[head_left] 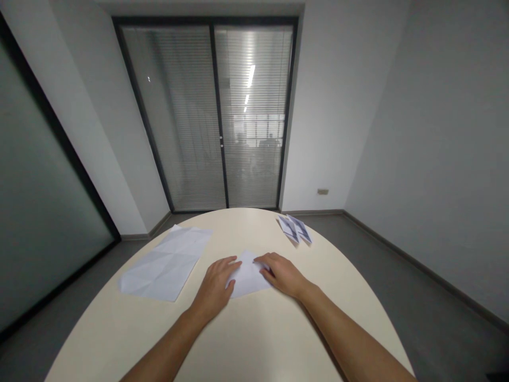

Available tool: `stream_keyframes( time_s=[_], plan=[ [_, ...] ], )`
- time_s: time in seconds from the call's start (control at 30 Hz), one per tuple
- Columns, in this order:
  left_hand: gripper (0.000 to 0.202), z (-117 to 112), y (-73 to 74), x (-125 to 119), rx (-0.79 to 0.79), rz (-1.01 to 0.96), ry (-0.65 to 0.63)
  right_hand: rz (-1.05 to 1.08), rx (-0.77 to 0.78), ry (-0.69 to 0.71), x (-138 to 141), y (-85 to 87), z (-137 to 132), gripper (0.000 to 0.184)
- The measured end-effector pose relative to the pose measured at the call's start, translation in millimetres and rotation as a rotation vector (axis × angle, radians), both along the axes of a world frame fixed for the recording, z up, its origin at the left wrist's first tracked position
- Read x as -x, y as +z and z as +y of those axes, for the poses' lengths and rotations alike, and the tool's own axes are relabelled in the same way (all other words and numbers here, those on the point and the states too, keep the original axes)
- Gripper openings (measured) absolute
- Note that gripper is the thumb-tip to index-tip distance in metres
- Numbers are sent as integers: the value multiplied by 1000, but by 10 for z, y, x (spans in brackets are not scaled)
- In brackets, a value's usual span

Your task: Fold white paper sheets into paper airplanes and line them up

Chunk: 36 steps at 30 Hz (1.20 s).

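Note:
A folded white sheet of paper (249, 278) with a pointed top lies on the table between my hands. My left hand (217, 284) rests over its left edge, fingers stretched forward and thumb apart, touching the paper. From the other side my right hand (280, 270) reaches in, open, with its fingertips on the right part of the sheet and its thumb apart from them. The fingers of both hands cover parts of the paper's sides.
A larger creased white sheet (169, 262) lies flat on the left of the round cream table (246, 345). Near the far right edge stands a folded paper piece (294, 229) with dark shaded panels. Beyond are a glass door with blinds (222, 116) and white walls.

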<state>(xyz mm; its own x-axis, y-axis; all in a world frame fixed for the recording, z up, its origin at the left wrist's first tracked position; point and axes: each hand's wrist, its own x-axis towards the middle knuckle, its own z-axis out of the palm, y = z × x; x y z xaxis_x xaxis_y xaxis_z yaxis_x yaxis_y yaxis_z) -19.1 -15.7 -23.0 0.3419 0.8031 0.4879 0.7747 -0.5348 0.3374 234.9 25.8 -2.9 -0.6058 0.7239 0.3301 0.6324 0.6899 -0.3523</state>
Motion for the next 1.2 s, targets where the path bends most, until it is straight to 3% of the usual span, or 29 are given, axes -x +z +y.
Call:
stream_keyframes(
  time_s=[0.23, 0.4, 0.53, 0.63, 0.83, 1.07, 1.2],
  plan=[
    [38, -54, 97, -72, -13, 235, -133, -59, -62, -11, 7, 30, 4, 29],
    [34, -175, 144, -180, 62, 287, -74, -105, -142, -86, 46, 136, -62, 26],
    [27, -293, 242, -319, 94, 282, -10, -106, -99, 1, 195, 201, -233, 32],
    [28, -322, 272, -363, 105, 270, 11, -95, 10, 70, 313, 153, -354, 46],
    [23, -304, 224, -340, 115, 248, 24, -215, 209, 36, 287, 0, -326, 66],
    [35, -279, 90, -305, 55, 219, 25, -229, 244, -129, 121, -43, -162, 72],
    [38, -271, 36, -293, 14, 208, 59, -233, 223, -140, 86, -18, -171, 71]
  ],
)
